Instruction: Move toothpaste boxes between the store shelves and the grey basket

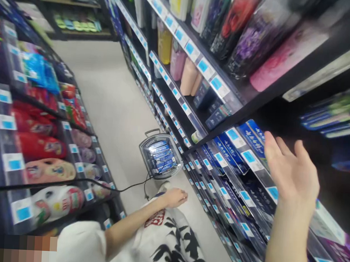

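My right hand (293,172) is raised at the right, palm turned up and fingers spread, with nothing in it. Its fingertips are beside blue boxes (252,135), which look like toothpaste cartons, on a shelf with price tags. In front of my body hangs my left hand (175,197), fingers loosely stretched and no object visible in it. Just beyond it, a grey shopping basket (142,160) stands on the floor, holding several blue boxes (163,157). A thin black cable (113,189) runs from the left edge toward the basket.
Bottles and flower-patterned packs (243,52) fill the upper right shelves (207,70). Red and white detergent-like packs (42,145) line the left shelves. The pale aisle floor (104,80) runs between them to another shelf unit (77,34) at the far end.
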`<state>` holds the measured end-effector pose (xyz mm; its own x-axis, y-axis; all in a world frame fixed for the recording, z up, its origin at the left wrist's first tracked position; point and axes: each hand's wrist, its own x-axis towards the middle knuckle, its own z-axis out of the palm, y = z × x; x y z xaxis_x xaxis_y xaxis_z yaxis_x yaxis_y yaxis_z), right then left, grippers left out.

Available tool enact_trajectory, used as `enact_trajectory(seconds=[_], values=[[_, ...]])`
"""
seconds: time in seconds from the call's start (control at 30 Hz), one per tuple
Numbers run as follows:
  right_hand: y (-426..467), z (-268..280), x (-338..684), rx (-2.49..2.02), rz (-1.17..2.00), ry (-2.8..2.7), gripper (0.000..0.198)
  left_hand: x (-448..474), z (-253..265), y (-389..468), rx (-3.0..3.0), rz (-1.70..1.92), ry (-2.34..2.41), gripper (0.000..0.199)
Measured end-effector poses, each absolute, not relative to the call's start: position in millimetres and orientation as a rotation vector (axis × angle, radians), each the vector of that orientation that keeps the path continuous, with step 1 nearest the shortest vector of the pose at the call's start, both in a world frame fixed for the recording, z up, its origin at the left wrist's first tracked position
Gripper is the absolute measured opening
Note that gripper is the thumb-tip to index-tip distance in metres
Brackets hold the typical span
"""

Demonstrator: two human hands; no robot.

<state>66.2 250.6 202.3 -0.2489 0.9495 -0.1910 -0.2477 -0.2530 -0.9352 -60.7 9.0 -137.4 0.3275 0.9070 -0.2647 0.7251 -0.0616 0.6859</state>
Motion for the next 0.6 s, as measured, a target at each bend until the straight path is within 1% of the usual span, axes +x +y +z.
enact_trajectory(seconds=[0.1, 0.17, 0.27, 0.37, 0.47, 0.53, 0.57, 0.6], values=[[214, 174, 82, -1.105, 1.665, -1.081, 0.025, -59, -155, 7, 1.821, 0.233, 1.464, 0.028], [199, 144, 97, -1.138, 1.758, -1.096, 0.028, -59, -170, 7, 1.790, 0.207, 1.474, 0.028], [181, 87, 120, -1.230, 1.986, -1.062, 0.038, -61, -195, 8, 1.734, 0.169, 1.499, 0.029], [157, 18, 139, -1.437, 2.117, -0.875, 0.045, -67, -221, 7, 1.654, 0.133, 1.533, 0.028], [119, -53, 153, -1.662, 2.131, -0.707, 0.059, -75, -244, 5, 1.551, 0.110, 1.576, 0.024], [88, -90, 160, -1.796, 2.102, -0.647, 0.068, -81, -257, 2, 1.469, 0.105, 1.610, 0.021], [72, -103, 161, -1.861, 2.085, -0.654, 0.069, -85, -264, 1, 1.426, 0.110, 1.627, 0.021], [57, -112, 161, -1.904, 2.060, -0.711, 0.065, -89, -270, 0, 1.384, 0.124, 1.644, 0.023]])
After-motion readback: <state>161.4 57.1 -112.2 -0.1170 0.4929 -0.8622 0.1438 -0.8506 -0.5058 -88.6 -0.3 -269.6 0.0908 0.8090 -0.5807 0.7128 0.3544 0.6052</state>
